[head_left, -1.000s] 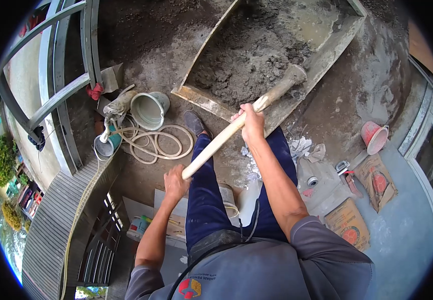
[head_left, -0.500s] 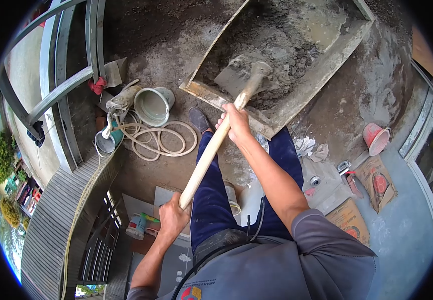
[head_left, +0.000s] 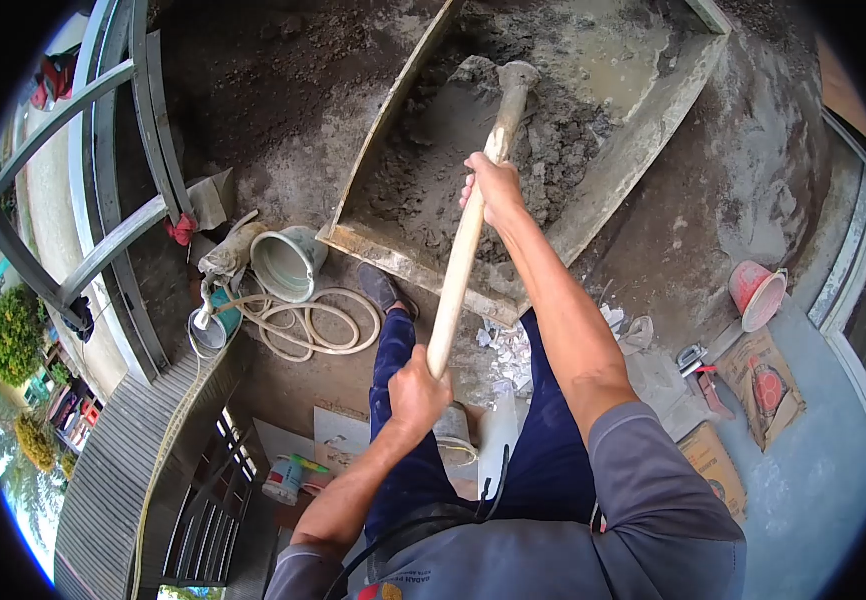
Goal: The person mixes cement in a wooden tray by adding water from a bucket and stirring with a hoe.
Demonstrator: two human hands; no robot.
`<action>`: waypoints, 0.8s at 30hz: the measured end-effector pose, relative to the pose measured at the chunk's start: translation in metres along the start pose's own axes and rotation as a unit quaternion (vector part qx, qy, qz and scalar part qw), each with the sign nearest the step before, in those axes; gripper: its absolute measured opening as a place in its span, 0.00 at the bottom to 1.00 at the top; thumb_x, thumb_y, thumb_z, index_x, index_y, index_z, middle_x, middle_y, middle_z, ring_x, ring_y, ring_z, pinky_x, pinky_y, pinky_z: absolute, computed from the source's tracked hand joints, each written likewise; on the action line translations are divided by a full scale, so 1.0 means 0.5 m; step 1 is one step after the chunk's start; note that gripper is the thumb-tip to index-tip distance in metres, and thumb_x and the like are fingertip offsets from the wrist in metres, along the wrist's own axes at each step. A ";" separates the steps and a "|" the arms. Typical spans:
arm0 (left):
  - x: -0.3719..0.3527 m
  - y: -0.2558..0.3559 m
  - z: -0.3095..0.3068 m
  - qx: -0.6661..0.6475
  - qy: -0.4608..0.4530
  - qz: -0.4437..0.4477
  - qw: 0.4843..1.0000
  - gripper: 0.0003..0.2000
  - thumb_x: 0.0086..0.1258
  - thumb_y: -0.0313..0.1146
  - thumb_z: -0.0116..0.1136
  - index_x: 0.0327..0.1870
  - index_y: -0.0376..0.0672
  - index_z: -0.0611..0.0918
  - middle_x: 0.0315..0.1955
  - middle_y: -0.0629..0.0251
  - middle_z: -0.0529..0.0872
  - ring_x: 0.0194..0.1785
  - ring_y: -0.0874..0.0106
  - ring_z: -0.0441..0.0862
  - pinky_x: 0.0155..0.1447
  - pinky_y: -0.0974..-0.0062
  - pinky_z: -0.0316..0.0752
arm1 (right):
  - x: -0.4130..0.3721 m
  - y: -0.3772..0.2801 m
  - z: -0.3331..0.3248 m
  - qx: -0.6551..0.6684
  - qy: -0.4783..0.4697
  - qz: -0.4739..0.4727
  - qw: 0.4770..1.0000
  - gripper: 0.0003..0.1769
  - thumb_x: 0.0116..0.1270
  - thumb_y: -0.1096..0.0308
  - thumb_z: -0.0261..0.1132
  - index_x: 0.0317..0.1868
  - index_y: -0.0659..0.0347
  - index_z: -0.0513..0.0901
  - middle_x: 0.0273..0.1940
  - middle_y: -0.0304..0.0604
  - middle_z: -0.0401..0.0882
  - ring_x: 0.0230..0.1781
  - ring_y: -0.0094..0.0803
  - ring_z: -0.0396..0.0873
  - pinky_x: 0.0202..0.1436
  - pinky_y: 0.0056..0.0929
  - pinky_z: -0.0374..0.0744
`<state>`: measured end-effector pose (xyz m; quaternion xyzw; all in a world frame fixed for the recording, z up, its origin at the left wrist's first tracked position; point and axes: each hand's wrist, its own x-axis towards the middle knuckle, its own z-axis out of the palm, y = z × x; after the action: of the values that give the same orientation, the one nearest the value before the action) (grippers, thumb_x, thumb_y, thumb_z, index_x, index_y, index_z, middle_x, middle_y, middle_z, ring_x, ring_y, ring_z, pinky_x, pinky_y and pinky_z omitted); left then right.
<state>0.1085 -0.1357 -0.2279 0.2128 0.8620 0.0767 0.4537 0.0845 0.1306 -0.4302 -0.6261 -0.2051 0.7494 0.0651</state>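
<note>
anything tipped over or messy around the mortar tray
Yes. The pale grey plastic bucket beside the coiled hose lies on its side, and so does the red plastic bucket at the right. White broken fragments are scattered beside the person's blue trouser leg.

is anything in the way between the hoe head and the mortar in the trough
Nothing visible. The hoe head rests right in the mortar inside the trough, with no object between them. The left hand and the right hand both grip the hoe handle directly, with nothing between palm and wood.
</note>
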 end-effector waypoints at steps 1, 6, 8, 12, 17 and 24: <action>-0.009 0.004 0.019 -0.020 -0.008 0.021 1.000 0.15 0.64 0.36 0.68 0.43 0.38 0.75 0.28 0.39 0.87 0.33 0.40 0.87 0.40 0.47 0.83 | -0.025 -0.048 -0.004 -0.016 0.003 -0.021 1.000 0.13 0.66 0.67 0.65 0.43 0.68 0.76 0.24 0.41 0.72 0.16 0.31 0.73 0.18 0.35 0.78; 0.071 0.054 -0.015 -0.106 0.048 0.102 0.988 0.13 0.67 0.37 0.67 0.39 0.37 0.77 0.24 0.40 0.84 0.32 0.40 0.86 0.38 0.49 0.79 | -0.073 -0.213 0.016 -0.030 0.012 -0.149 0.988 0.12 0.66 0.69 0.64 0.43 0.70 0.75 0.25 0.42 0.73 0.17 0.31 0.74 0.19 0.35 0.78; 0.164 0.074 -0.041 -0.066 0.036 0.088 0.993 0.14 0.67 0.38 0.66 0.40 0.37 0.77 0.27 0.37 0.86 0.35 0.40 0.87 0.41 0.50 0.81 | -0.009 -0.267 0.041 -0.008 0.016 -0.178 0.984 0.12 0.65 0.69 0.65 0.41 0.71 0.76 0.25 0.43 0.73 0.17 0.32 0.75 0.19 0.36 0.79; 0.302 0.070 -0.108 -0.072 0.027 0.077 0.994 0.14 0.64 0.36 0.66 0.42 0.38 0.78 0.31 0.37 0.87 0.40 0.39 0.87 0.47 0.46 0.80 | 0.112 -0.299 0.110 0.005 0.052 -0.180 0.982 0.10 0.63 0.71 0.66 0.35 0.70 0.75 0.25 0.46 0.73 0.18 0.37 0.75 0.21 0.42 0.80; 0.264 0.031 -0.157 -0.040 0.032 0.050 0.997 0.14 0.66 0.35 0.62 0.43 0.32 0.81 0.33 0.36 0.87 0.41 0.41 0.88 0.48 0.51 0.81 | 0.184 -0.190 0.152 -0.021 0.033 -0.117 0.992 0.12 0.64 0.72 0.66 0.41 0.73 0.74 0.27 0.48 0.74 0.19 0.38 0.76 0.22 0.45 0.82; 0.153 0.023 -0.176 -0.031 -0.003 0.005 1.000 0.13 0.67 0.33 0.63 0.45 0.32 0.79 0.32 0.35 0.87 0.40 0.38 0.87 0.48 0.47 0.80 | 0.170 -0.070 0.147 -0.037 -0.002 -0.042 0.998 0.13 0.63 0.73 0.65 0.44 0.71 0.74 0.27 0.47 0.73 0.19 0.38 0.77 0.22 0.46 0.83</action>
<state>0.0022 -0.0867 -0.2306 0.2036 0.8568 0.1049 0.4621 -0.0094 0.1757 -0.4845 -0.6176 -0.2587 0.7391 0.0731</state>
